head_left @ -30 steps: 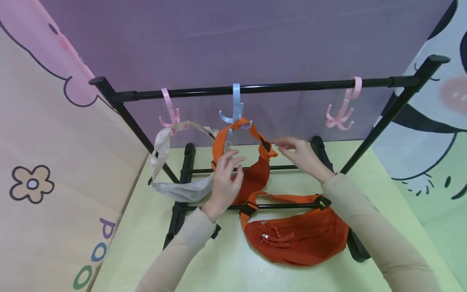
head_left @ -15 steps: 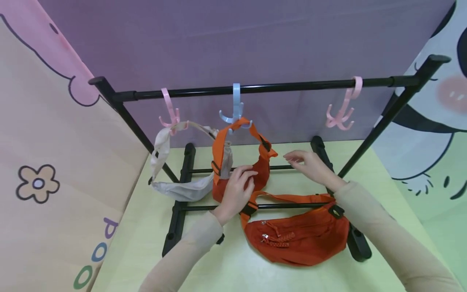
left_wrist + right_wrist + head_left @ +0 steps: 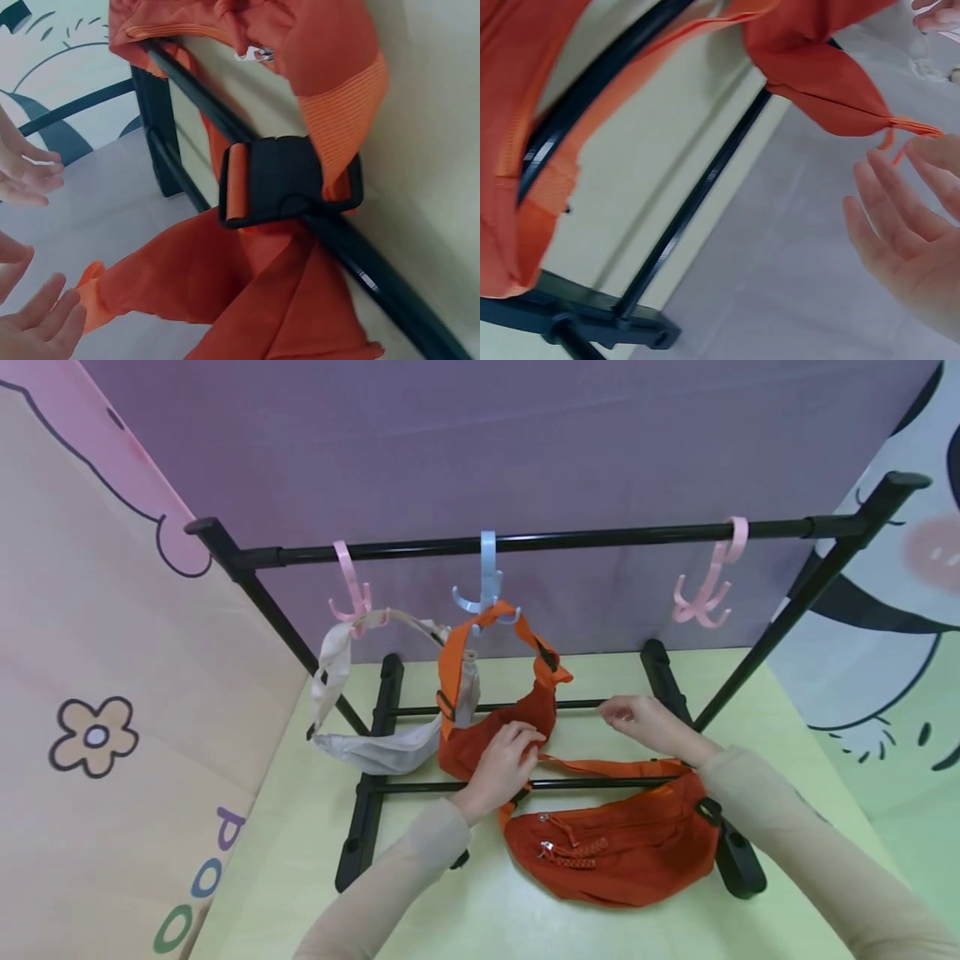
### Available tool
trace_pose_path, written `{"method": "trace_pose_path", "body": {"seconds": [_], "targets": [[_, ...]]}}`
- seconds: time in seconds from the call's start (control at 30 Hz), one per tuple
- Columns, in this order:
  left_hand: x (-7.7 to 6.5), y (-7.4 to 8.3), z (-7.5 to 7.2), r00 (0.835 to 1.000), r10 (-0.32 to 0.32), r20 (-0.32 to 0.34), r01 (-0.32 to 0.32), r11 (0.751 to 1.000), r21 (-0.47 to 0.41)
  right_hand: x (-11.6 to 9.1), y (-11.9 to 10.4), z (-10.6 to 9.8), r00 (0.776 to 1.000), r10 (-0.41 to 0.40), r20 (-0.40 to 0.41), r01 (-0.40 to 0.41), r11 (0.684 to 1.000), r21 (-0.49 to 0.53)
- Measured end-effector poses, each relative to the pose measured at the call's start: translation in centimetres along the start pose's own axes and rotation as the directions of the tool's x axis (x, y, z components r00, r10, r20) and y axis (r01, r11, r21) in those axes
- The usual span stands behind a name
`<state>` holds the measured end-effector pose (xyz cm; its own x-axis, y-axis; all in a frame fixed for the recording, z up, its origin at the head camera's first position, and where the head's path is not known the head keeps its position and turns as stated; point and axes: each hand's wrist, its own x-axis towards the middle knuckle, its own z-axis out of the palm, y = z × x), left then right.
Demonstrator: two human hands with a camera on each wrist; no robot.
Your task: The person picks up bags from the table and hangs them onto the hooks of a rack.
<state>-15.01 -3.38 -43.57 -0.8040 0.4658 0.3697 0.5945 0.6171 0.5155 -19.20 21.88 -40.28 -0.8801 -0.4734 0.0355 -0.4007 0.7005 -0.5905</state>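
An orange-red waist bag (image 3: 480, 745) hangs by its orange strap from the blue hook (image 3: 487, 581). My left hand (image 3: 501, 768) is in front of its lower part, fingers loosely bent; whether they touch the cloth I cannot tell. To the right, my right hand (image 3: 645, 724) hovers apart from the bags, fingers relaxed and holding nothing. A second orange-red waist bag (image 3: 611, 847) lies below, zip side up, its strap over the rack's lower front bar. Its black buckle (image 3: 289, 180) shows large in the left wrist view. My right hand's fingers (image 3: 889, 199) are spread in the right wrist view.
A white waist bag (image 3: 378, 753) hangs from the left pink hook (image 3: 351, 585). Another pink hook (image 3: 705, 581) is on the right of the black rack's top bar (image 3: 600, 537). The rack stands on a pale green table (image 3: 480, 918) between printed cloth walls.
My left hand has moved down and right, from beside the hanging bag's strap to its lower body. My right hand has drawn away rightward and down. The hanging bags stay in place.
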Motion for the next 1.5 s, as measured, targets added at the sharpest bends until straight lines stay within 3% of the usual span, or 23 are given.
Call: {"method": "trace_pose_path", "body": {"seconds": [0.17,0.4,0.63,0.87,1.2,1.5], "targets": [[0.0,-0.3,0.8,0.990,-0.084,0.118,0.085,0.996,-0.006,-0.5,0.9,0.7,0.995,0.026,0.098,-0.024,0.999,-0.026],[-0.1,-0.7,1.8,0.971,-0.144,0.193,0.147,0.989,0.000,-1.0,2.1,1.2,0.972,0.070,0.223,-0.054,0.996,-0.074],[-0.2,-1.3,2.3,0.958,-0.176,0.226,0.179,0.984,0.007,-1.3,2.9,1.6,0.942,0.140,0.304,-0.114,0.988,-0.103],[-0.5,-2.1,3.2,0.929,-0.237,0.284,0.239,0.971,0.026,-1.6,3.4,2.3,0.919,0.188,0.347,-0.123,0.972,-0.201],[-0.8,-2.5,4.2,0.925,-0.239,0.295,0.242,0.970,0.026,-1.9,4.6,2.9,0.872,0.302,0.386,-0.201,0.939,-0.279],[-0.8,-2.8,5.0,0.904,-0.277,0.325,0.279,0.959,0.040,-1.9,5.4,3.2,0.824,0.380,0.421,-0.278,0.918,-0.284]]}}
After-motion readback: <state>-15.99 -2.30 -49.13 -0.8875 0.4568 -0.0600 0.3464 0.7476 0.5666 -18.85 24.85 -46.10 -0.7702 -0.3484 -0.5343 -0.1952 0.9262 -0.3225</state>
